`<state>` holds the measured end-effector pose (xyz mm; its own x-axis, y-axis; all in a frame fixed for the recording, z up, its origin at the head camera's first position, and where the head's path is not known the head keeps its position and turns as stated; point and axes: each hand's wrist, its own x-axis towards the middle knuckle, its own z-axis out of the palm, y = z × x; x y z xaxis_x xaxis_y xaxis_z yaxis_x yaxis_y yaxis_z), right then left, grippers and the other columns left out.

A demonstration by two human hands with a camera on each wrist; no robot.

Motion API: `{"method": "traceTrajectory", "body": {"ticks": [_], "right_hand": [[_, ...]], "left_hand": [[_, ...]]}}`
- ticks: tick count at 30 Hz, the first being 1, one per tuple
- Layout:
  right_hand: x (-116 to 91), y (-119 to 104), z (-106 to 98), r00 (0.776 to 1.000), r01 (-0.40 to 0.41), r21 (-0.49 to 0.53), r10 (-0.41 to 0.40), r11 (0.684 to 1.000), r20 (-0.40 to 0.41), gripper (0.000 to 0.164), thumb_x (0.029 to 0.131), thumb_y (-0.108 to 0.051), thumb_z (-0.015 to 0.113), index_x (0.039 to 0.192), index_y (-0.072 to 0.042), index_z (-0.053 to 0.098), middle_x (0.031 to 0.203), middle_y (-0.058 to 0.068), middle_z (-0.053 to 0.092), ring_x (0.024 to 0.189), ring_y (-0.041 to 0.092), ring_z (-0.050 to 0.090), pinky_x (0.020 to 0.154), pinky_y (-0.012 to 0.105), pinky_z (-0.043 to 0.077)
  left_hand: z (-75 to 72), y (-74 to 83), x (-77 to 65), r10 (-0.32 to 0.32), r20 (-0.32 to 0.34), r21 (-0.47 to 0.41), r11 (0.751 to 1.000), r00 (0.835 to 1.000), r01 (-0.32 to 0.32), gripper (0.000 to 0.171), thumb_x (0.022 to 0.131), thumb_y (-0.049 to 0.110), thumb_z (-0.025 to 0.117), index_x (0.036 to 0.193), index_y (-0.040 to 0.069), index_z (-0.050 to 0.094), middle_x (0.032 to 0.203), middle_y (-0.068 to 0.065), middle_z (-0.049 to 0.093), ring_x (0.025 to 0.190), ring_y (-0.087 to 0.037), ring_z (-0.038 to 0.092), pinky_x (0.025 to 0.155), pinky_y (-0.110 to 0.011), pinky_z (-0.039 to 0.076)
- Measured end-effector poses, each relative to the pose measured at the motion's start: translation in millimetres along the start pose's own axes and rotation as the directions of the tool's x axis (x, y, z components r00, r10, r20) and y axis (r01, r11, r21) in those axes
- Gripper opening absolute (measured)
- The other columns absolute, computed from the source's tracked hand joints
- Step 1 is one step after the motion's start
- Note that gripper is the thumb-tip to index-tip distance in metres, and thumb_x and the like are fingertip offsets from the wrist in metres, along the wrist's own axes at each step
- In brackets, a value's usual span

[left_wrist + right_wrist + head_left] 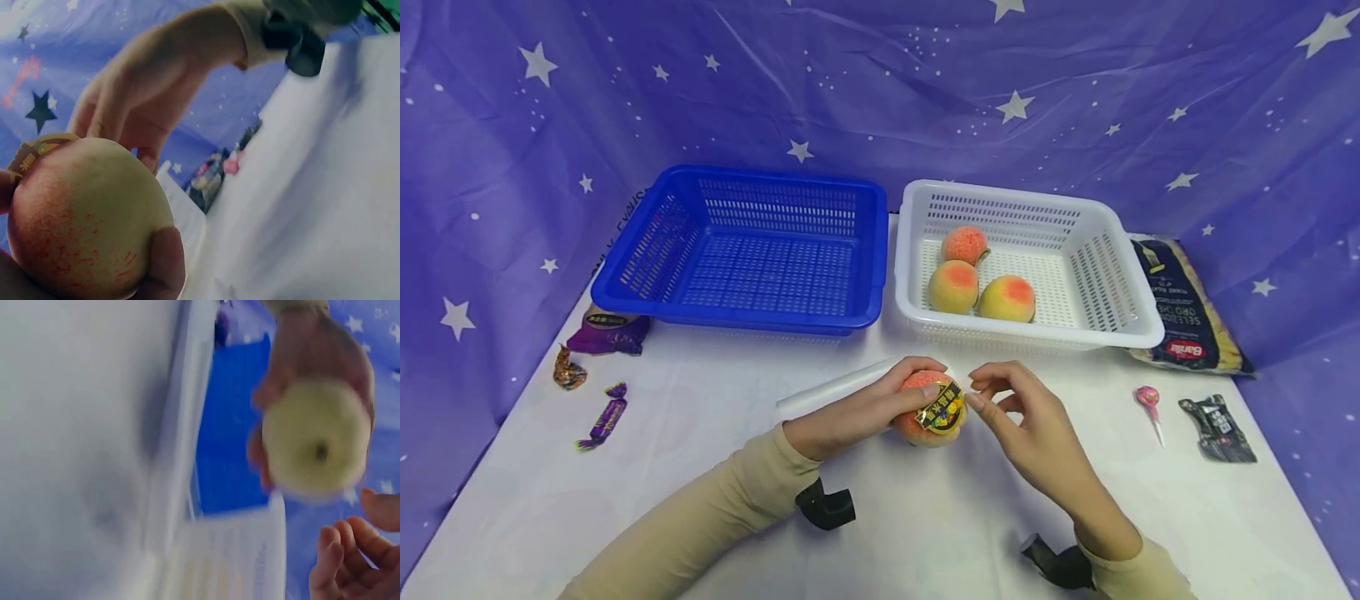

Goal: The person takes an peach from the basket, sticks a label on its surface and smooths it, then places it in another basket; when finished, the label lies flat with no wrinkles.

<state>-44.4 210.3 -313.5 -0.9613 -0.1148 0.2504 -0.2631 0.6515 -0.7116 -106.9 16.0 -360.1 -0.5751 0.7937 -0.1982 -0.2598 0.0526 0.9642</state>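
My left hand grips a peach above the white table, its fingers and thumb curled round the fruit. A black and gold label with printed characters sits on the peach's side, under the left thumb. In the left wrist view the peach shows a pale yellow side with red streaks. The right wrist view shows its pale end with a small dark spot. Just right of the label hovers my right hand, its fingers loosely bent. In the right wrist view, this hand is apart from the peach with nothing held.
A blue basket stands at the back left. Beside it a white basket holds three peaches. Wrapped candies lie left; a lollipop, a dark packet and a pasta bag lie right. A white roll lies behind the left hand.
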Motion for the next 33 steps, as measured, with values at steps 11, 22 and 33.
{"method": "traceTrajectory", "body": {"ticks": [11,22,33], "right_hand": [[24,112,-100,0.908,-0.400,-0.362,0.310,0.842,-0.281,0.072,0.085,-0.042,0.053,0.133,0.006,0.028,0.129,0.033,0.029,0.117,0.044,0.023,0.085,0.054,0.028],[48,165,-112,0.877,-0.453,-0.358,0.480,0.816,-0.017,0.097,0.085,-0.058,0.039,0.137,0.001,-0.017,0.136,0.040,-0.008,0.122,0.056,-0.001,0.088,0.070,0.013],[49,164,-108,0.873,-0.470,-0.368,0.483,0.802,-0.062,0.100,0.081,-0.064,0.041,0.139,-0.002,-0.013,0.137,0.038,-0.003,0.120,0.053,0.006,0.084,0.070,0.018]], "left_hand": [[-12.8,8.9,-4.0,0.026,0.185,-0.211,0.977,0.982,0.014,0.071,0.076,0.004,0.067,0.131,0.021,0.026,0.127,-0.008,0.041,0.107,-0.019,0.048,0.087,-0.028,0.043],[-12.4,94.6,23.5,0.113,-0.113,0.286,0.955,0.987,-0.076,0.075,0.070,0.017,0.075,0.130,0.023,0.030,0.119,-0.006,0.046,0.100,-0.019,0.054,0.080,-0.030,0.048],[-25.7,139.5,148.6,0.180,-0.267,0.709,0.702,0.947,0.066,0.081,0.062,0.023,0.079,0.126,0.021,0.031,0.110,0.001,0.049,0.092,-0.014,0.051,0.073,-0.023,0.045]]}}
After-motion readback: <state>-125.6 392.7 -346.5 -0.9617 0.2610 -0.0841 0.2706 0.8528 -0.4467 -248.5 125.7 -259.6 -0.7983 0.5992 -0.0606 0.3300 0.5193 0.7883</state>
